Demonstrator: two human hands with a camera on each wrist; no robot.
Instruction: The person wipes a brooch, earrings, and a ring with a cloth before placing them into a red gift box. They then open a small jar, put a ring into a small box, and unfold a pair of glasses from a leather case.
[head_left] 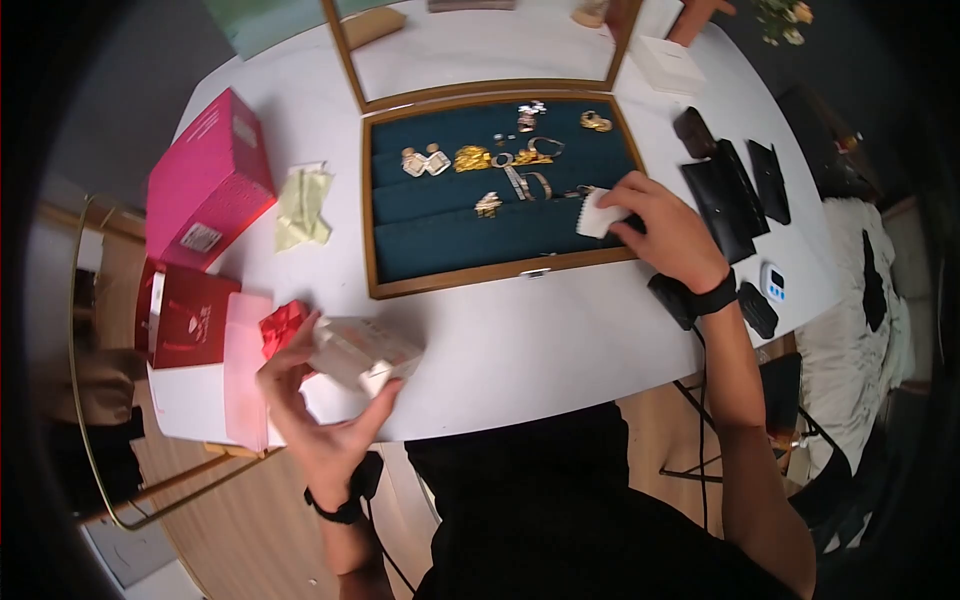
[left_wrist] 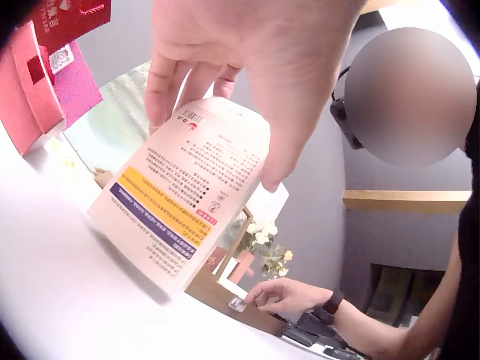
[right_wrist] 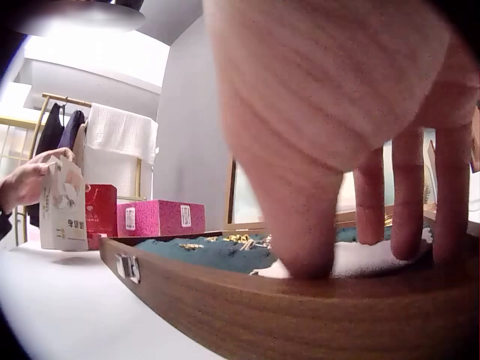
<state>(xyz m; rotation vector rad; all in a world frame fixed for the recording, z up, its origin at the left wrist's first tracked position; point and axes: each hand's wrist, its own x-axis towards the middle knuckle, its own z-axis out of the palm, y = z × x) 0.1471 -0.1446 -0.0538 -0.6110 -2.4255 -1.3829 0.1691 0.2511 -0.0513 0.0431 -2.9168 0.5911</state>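
My left hand (head_left: 325, 430) grips a small white carton (head_left: 360, 350) by its sides over the near left of the table. Printed text with yellow and dark blue bands covers the carton (left_wrist: 180, 202) in the left wrist view. My right hand (head_left: 668, 235) pinches a white cloth (head_left: 602, 213) with a zigzag edge at the right side of a wooden jewelry case (head_left: 450, 284). On the case's dark green lining lie gold pieces (head_left: 472, 158), square earrings (head_left: 428, 162), a watch-like band (head_left: 516, 182) and several other pieces. The cloth lies close over the lining, inside the case's wooden rim.
The case's framed lid (head_left: 345, 60) stands raised at the back. To the left are a pink box (head_left: 205, 180), a crumpled pale green cloth (head_left: 303, 205), a red bag (head_left: 195, 320) and a red bow (head_left: 283, 328). Black pouches (head_left: 720, 205) and a small white device (head_left: 773, 282) lie right.
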